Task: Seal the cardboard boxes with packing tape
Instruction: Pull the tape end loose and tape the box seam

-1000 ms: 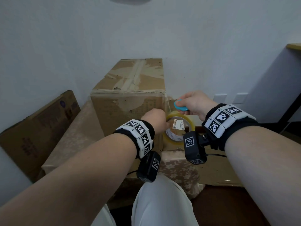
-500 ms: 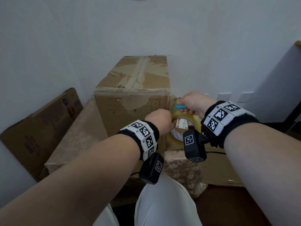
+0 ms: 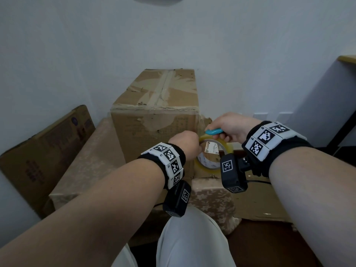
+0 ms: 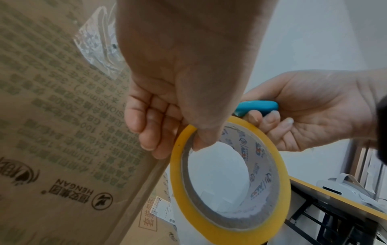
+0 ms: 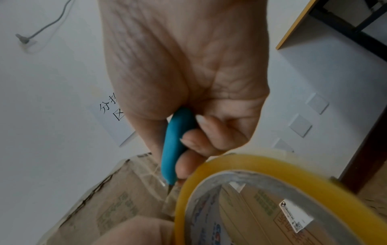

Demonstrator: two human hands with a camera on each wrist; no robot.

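Observation:
A worn cardboard box [image 3: 156, 112] stands on a cloth-covered surface, old tape running along its top seam. My left hand [image 3: 185, 143] grips a yellow roll of packing tape [image 3: 212, 157] at the box's near right corner; in the left wrist view the thumb hooks inside the roll [image 4: 228, 179]. My right hand [image 3: 229, 126] grips a blue utility knife [image 3: 213, 131], whose blade tip [image 5: 169, 190] points at a clear tape strip stretched from the roll [image 5: 272, 190] to the box corner [image 5: 117, 199].
A flattened carton [image 3: 44, 147] leans on the wall at left. The patterned cloth [image 3: 86, 162] covers the low surface under the box. Wall sockets [image 3: 273, 116] and a desk edge [image 3: 346, 58] lie to the right. My knee [image 3: 192, 239] is just below.
The right hand with the knife has dropped lower and closer to the box corner, just above the roll. The left hand keeps hold of the roll beside the box.

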